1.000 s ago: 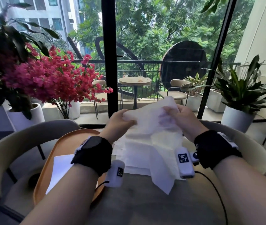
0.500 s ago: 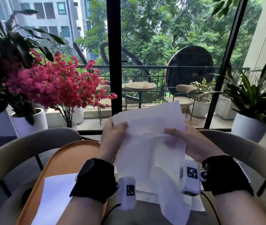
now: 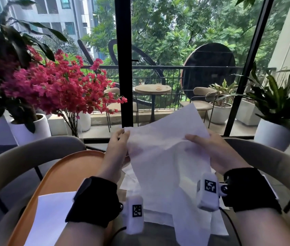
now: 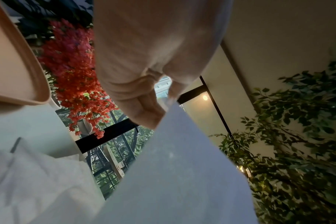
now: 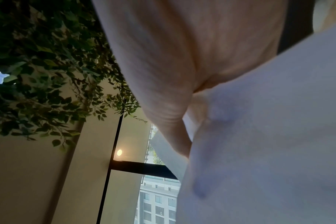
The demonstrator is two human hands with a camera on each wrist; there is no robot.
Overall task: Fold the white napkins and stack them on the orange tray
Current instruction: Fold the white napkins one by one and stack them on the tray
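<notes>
Your left hand [image 3: 116, 153] pinches the upper left corner of the white napkin [image 3: 167, 157] and your right hand [image 3: 215, 153] grips its right edge, holding it lifted and spread above the table. Its lower end hangs over the loose napkins [image 3: 218, 226] underneath. To the left, the orange tray [image 3: 73, 171] carries one folded napkin [image 3: 52, 215].
</notes>
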